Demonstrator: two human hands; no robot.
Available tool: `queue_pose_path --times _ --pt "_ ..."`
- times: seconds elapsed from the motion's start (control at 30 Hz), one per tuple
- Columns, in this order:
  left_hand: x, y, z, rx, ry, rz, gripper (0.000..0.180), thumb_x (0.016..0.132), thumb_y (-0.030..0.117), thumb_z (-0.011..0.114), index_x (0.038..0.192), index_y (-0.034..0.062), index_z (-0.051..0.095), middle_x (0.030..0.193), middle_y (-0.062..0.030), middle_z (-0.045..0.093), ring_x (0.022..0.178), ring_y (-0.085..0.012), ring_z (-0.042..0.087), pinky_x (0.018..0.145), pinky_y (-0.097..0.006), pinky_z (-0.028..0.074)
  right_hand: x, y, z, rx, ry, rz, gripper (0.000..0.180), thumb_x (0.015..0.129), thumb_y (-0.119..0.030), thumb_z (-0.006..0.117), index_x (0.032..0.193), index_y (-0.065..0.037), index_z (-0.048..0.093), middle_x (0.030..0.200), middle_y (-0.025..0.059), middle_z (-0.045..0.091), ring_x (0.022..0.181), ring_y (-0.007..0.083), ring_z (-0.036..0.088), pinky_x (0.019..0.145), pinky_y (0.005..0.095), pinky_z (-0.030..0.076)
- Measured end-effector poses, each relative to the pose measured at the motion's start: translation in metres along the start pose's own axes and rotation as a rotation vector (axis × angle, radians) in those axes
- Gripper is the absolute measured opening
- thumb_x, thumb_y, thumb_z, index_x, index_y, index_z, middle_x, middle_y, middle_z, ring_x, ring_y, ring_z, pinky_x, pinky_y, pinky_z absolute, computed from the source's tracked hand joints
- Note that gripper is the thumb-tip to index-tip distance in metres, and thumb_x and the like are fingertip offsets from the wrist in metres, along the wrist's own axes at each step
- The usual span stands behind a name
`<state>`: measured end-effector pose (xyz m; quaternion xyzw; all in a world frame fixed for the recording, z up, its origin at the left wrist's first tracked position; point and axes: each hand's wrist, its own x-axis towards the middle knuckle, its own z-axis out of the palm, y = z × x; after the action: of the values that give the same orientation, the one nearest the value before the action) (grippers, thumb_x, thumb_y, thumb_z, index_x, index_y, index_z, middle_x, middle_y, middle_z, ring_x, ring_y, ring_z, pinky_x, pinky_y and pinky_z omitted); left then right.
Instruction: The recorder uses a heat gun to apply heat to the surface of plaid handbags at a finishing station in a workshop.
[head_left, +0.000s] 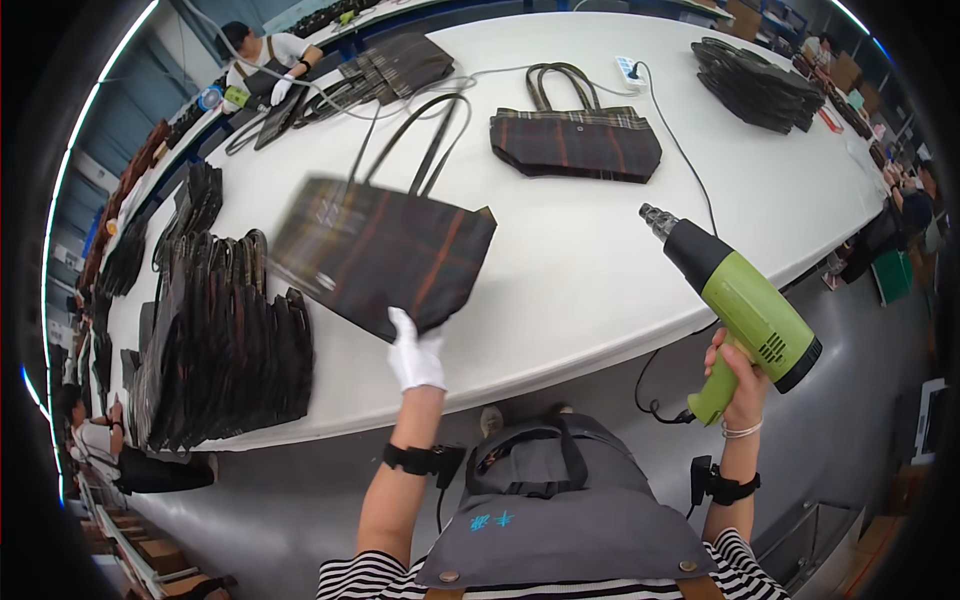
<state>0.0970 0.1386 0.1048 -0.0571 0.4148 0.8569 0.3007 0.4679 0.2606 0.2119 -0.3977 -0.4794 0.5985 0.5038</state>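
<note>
My left hand [416,355], in a white glove, grips the bottom edge of a dark plaid tote bag [395,245] with red and olive lines. The bag is tilted over the white table, its handles pointing away from me and its left side smeared by motion. Bare, my right hand [742,388] is wrapped round the handle of a green and black heat gun [755,310]. Its metal nozzle points up and left, apart from the bag. Farther back, a second plaid tote bag [575,143] lies with its handles away from me.
Many dark bags stand packed together [225,350] at the table's left. More bags lie in a pile [755,85] at the far right and in a stack [405,65] at the far left. A black cord runs from a power strip [630,70]. A co-worker [270,65] sits across the table.
</note>
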Motion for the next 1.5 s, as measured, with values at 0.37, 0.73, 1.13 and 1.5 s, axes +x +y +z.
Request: queue_pose_path --times 0.37,0.73,1.13,1.5 --pt "-0.032 -0.03 -0.081 0.576 0.097 -0.702 0.07 0.081 0.062 0.053 0.093 -0.0062 0.056 0.081 -0.0192 0.064 0.065 -0.0274 0.066 0.056 -0.029 0.054 -0.003 0.057 0.052 -0.327 -0.516 0.334 0.031 0.077 -0.013 0.073 0.103 -0.002 0.061 0.093 0.0042 0.064 0.08 0.0109 0.059 0.07 0.0272 0.049" --pt "0.032 0.046 -0.101 0.78 0.326 -0.222 0.047 0.082 0.049 0.063 0.067 0.0062 0.051 0.05 -0.0021 0.046 0.037 -0.0105 0.042 0.034 -0.023 0.03 -0.018 0.053 0.084 -0.588 -0.626 0.326 0.041 0.073 -0.014 0.075 0.109 -0.001 0.059 0.103 0.008 0.063 0.091 0.0143 0.059 0.082 0.0303 0.048" --pt "0.014 0.019 -0.119 0.86 0.1 -0.333 0.036 0.089 0.035 0.059 0.071 0.0047 0.05 0.063 -0.0096 0.06 0.046 -0.0162 0.056 0.043 -0.027 0.043 0.009 0.058 0.122 -0.431 -0.5 0.302 0.017 0.079 -0.012 0.067 0.093 -0.005 0.061 0.081 0.0009 0.06 0.069 0.0094 0.056 0.061 0.0246 0.045" --pt "0.032 0.045 -0.125 0.835 0.183 -0.481 0.047 0.078 0.05 0.066 0.091 0.0053 0.06 0.07 -0.0091 0.063 0.052 -0.0158 0.06 0.048 -0.027 0.047 -0.033 0.022 0.111 -0.432 -0.602 0.541 0.024 0.075 -0.004 0.069 0.097 -0.002 0.06 0.083 0.0034 0.062 0.071 0.0103 0.058 0.062 0.0256 0.048"
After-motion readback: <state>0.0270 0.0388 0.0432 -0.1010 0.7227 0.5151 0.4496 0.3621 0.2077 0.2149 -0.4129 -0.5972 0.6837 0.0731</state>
